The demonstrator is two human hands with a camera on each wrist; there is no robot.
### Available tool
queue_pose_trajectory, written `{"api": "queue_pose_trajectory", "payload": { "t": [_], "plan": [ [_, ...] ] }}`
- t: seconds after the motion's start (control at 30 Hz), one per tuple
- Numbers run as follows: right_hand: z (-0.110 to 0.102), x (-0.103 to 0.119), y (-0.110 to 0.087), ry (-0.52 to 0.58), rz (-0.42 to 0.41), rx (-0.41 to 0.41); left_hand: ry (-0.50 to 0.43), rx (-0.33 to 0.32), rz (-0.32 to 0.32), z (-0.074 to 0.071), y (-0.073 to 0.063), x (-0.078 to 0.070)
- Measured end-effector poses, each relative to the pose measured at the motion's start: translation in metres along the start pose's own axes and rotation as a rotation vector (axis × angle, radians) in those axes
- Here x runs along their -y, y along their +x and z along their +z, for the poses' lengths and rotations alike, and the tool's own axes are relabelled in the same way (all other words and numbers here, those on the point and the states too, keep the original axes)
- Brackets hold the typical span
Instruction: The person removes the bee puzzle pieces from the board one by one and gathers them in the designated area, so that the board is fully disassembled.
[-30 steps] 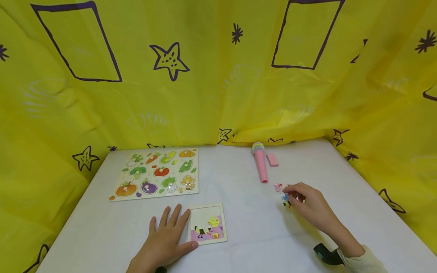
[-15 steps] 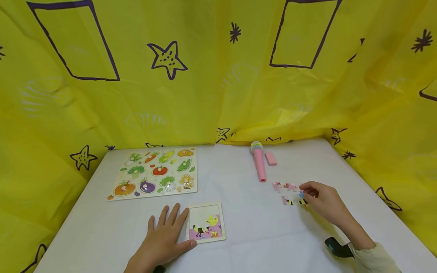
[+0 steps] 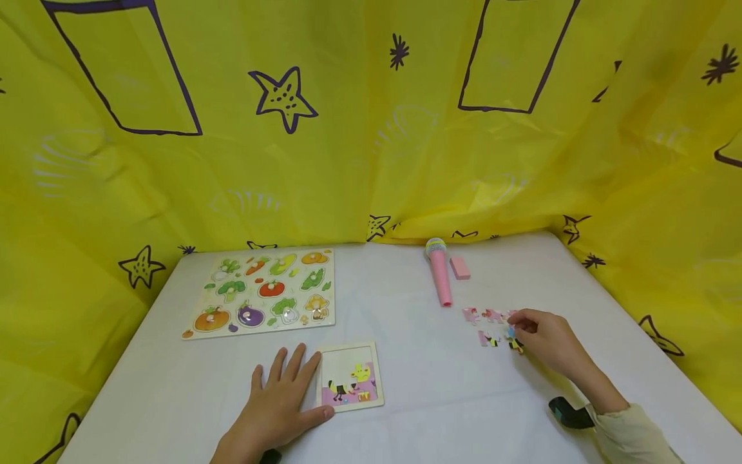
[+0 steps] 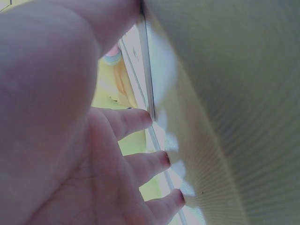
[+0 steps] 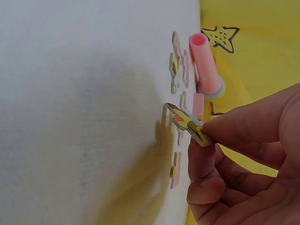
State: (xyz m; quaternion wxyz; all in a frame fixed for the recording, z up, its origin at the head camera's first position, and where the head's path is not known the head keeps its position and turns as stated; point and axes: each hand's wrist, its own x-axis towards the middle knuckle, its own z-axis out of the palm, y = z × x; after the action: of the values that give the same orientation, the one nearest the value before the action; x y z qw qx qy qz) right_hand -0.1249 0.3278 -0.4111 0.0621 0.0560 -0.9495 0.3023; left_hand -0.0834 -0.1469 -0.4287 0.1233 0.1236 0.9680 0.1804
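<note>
My right hand (image 3: 547, 341) pinches a jigsaw piece (image 5: 188, 124) between thumb and fingers, over the right side of the table. The piece is tilted and carries yellow, black, red and blue print. Beside it lie several loose jigsaw pieces (image 3: 493, 316) with pink and yellow-black print, some partly hidden by the hand. My left hand (image 3: 275, 403) rests on the table with fingers spread, its index fingertip and thumb at the left edge of a square puzzle tray (image 3: 380, 386). Printed pieces fill the tray's lower part and right side; its upper left shows bare white.
A pink toy microphone (image 3: 441, 277) lies behind the loose pieces, with a small pink block (image 3: 460, 268) next to it. At the back left is a vegetable knob puzzle board (image 3: 301, 277). A yellow patterned cloth (image 3: 348, 174) hangs around the white table (image 3: 417, 419).
My right hand has moved a little to the right with its piece, uncovering more of the loose pieces. My left hand stays beside the tray.
</note>
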Motion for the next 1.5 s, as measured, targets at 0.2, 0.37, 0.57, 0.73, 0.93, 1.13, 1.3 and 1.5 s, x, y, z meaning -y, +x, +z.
{"api": "queue_pose_trajectory", "payload": {
  "t": [0.2,0.37,0.57,0.73,0.93,1.13,1.3,1.5],
  "plan": [
    [0.003,-0.003,0.002,-0.035,-0.027,0.003,0.003,-0.002,-0.002,0.001,-0.001,0.001],
    [0.004,-0.004,0.002,-0.03,0.002,0.017,-0.001,0.008,-0.009,0.002,0.0,0.001],
    [0.009,-0.006,0.003,-0.058,-0.012,0.036,-0.004,0.0,-0.007,0.002,0.0,0.002],
    [0.011,-0.006,0.003,-0.079,-0.039,0.034,-0.011,-0.015,0.003,0.003,-0.001,0.002],
    [0.011,-0.006,0.004,-0.089,-0.056,0.028,-0.006,-0.017,0.004,0.003,-0.001,0.001],
    [0.012,-0.004,0.007,-0.098,-0.076,0.024,0.008,-0.02,0.008,0.002,0.0,0.001],
    [0.012,-0.002,0.008,-0.119,-0.084,0.046,0.002,-0.013,0.0,0.003,-0.001,0.002],
    [0.012,-0.003,0.007,-0.14,-0.08,0.058,0.004,-0.007,-0.004,0.002,0.0,0.001]
  ]
}}
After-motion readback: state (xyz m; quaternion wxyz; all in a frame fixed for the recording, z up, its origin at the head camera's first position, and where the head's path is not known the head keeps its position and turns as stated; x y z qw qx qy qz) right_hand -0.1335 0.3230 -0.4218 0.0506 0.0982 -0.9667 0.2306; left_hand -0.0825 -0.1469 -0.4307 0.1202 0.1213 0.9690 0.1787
